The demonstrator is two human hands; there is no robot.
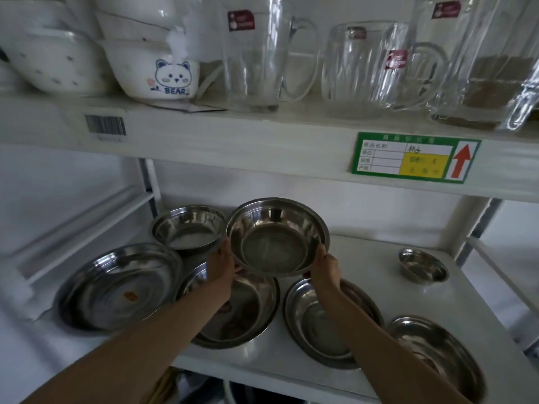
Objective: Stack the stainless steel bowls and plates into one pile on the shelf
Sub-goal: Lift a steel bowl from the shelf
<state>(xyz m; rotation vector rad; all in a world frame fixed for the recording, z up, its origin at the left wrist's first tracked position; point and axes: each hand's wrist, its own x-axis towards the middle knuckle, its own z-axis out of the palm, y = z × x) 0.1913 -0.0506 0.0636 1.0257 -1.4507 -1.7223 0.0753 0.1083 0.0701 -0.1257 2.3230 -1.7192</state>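
Both hands hold one wide steel bowl (277, 237) tilted toward me above the white shelf (376, 258). My left hand (221, 265) grips its left rim and my right hand (325, 268) grips its lower right rim. Behind it to the left stands a deeper steel bowl (188, 228). A large plate (118, 285) lies at the left. Under my left forearm sits a shallow bowl (248, 307). Beneath my right forearm lies an oval plate (323, 322). Another oval plate (437, 354) rests at the front right, and a tiny bowl (423, 265) sits at the back right.
The shelf above carries white ceramic bowls (157, 71) and glass mugs (256, 53), close over the lifted bowl. A green price label (414, 157) hangs on its front edge. White uprights frame the shelf at left and right.
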